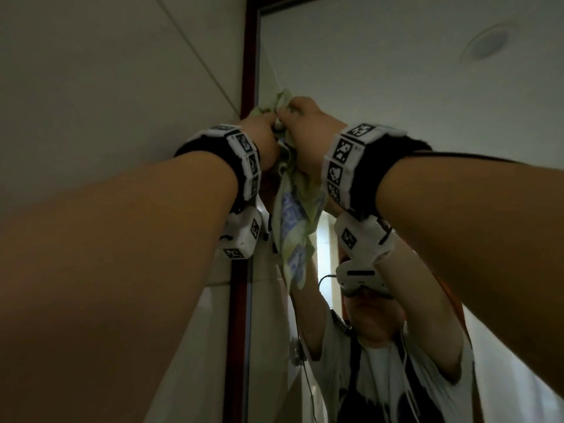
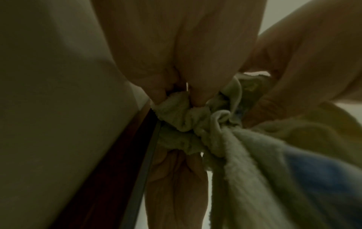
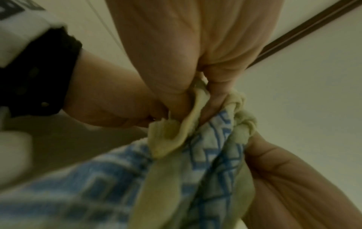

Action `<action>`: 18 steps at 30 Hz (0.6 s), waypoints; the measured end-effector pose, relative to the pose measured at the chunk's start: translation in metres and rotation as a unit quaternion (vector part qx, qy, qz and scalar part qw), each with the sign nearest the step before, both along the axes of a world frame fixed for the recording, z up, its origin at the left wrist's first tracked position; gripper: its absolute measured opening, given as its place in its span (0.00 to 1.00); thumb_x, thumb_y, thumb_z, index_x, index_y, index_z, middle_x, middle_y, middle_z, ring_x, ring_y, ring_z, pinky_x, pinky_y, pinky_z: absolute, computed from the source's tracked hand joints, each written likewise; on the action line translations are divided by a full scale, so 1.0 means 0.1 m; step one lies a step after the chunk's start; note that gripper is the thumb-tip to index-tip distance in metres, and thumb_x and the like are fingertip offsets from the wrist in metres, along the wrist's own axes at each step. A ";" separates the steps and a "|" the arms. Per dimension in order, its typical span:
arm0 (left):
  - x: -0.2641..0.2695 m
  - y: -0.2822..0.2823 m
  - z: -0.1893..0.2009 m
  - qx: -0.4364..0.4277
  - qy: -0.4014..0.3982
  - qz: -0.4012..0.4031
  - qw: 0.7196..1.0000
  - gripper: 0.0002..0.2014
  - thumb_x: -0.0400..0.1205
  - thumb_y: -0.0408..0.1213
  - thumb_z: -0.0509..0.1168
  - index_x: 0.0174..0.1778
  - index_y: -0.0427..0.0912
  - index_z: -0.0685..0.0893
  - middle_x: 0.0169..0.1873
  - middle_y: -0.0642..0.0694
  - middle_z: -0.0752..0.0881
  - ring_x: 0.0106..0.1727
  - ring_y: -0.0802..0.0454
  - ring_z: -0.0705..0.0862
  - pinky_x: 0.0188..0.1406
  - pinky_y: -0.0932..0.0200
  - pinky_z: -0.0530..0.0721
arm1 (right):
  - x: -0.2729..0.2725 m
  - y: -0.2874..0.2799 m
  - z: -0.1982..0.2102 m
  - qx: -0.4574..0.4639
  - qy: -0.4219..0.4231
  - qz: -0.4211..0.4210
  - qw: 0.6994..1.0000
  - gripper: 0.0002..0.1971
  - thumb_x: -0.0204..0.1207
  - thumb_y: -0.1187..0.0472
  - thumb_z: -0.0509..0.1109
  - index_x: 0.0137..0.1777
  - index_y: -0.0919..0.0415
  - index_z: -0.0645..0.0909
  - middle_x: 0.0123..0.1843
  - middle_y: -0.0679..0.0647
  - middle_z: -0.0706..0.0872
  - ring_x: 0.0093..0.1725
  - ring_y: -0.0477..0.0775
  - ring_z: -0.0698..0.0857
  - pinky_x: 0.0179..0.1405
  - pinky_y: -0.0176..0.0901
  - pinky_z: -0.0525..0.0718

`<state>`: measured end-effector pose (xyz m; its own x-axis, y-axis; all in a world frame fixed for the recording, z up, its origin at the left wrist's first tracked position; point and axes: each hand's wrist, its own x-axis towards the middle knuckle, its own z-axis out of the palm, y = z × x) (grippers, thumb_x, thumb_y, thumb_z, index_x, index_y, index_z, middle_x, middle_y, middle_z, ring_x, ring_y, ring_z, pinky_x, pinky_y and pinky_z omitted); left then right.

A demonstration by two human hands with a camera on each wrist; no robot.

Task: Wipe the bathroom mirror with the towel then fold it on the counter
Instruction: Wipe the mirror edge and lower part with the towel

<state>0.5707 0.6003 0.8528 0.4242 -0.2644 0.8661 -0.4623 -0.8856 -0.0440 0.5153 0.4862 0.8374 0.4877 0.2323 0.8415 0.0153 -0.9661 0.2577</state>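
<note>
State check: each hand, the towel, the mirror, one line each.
left hand: raised, grips bunched towel
right hand: raised, grips bunched towel
towel: bunched at top against the mirror near its frame, rest hanging down
mirror: upright, red-brown frame, reflects the person

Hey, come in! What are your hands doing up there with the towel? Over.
Left hand and right hand both grip the bunched towel. Towel up at the mirror by its dark red frame. Nothing in the way.
</note>
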 end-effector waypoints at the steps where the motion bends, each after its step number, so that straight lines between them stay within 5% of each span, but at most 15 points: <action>1: -0.02 0.01 0.00 0.004 0.003 -0.007 1.000 0.23 0.91 0.32 0.59 0.83 0.36 0.67 0.80 0.36 0.73 0.77 0.42 0.75 0.63 0.64 0.67 | 0.04 0.02 0.01 0.009 -0.004 0.004 1.000 0.31 0.87 0.66 0.61 0.88 0.62 0.56 0.88 0.62 0.53 0.81 0.64 0.69 0.76 0.49 0.69; 5: -0.13 0.03 -0.05 -0.007 0.019 -0.042 0.999 0.25 0.90 0.35 0.59 0.84 0.38 0.66 0.81 0.35 0.71 0.78 0.40 0.74 0.72 0.55 0.70 | 0.18 0.07 -0.04 0.016 -0.066 0.023 0.997 0.24 0.85 0.65 0.59 0.81 0.60 0.68 0.81 0.62 0.66 0.70 0.69 0.79 0.67 0.54 0.77; 9: -0.16 0.07 -0.05 -0.015 0.121 -0.052 0.991 0.53 0.72 0.46 0.69 0.91 0.50 0.45 0.89 0.43 0.55 0.87 0.39 0.60 0.83 0.44 0.66 | 0.20 0.09 -0.01 0.037 -0.079 0.017 0.996 0.22 0.85 0.62 0.60 0.78 0.60 0.71 0.78 0.61 0.70 0.68 0.69 0.80 0.65 0.55 0.77; 12: -0.15 0.09 -0.07 0.004 0.121 -0.032 0.992 0.55 0.77 0.39 0.76 0.91 0.50 0.43 0.88 0.39 0.60 0.83 0.37 0.68 0.75 0.48 0.74 | 0.15 0.08 0.02 0.034 -0.044 -0.003 0.998 0.27 0.80 0.59 0.68 0.79 0.59 0.70 0.81 0.60 0.69 0.75 0.66 0.76 0.73 0.55 0.72; 14: -0.16 0.07 -0.11 0.010 0.100 -0.013 0.995 0.55 0.78 0.44 0.78 0.90 0.47 0.44 0.86 0.39 0.63 0.82 0.37 0.69 0.73 0.49 0.73 | 0.14 0.07 0.05 0.016 -0.038 -0.049 0.998 0.31 0.73 0.53 0.72 0.77 0.55 0.72 0.79 0.59 0.72 0.74 0.65 0.75 0.74 0.60 0.69; 18: -0.14 0.00 -0.23 -0.029 0.057 -0.003 0.998 0.51 0.77 0.45 0.79 0.88 0.39 0.53 0.79 0.35 0.73 0.76 0.34 0.76 0.71 0.45 0.76 | 0.12 0.07 0.09 0.003 -0.053 -0.092 0.994 0.19 0.72 0.50 0.60 0.63 0.49 0.77 0.67 0.56 0.80 0.67 0.68 0.74 0.64 0.60 0.73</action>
<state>0.5565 0.6007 0.8297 0.5194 -0.2185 0.8261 -0.4662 -0.8827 0.0597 0.5277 0.4927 0.8461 0.4303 0.1415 0.8915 -0.1883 -0.9518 0.2419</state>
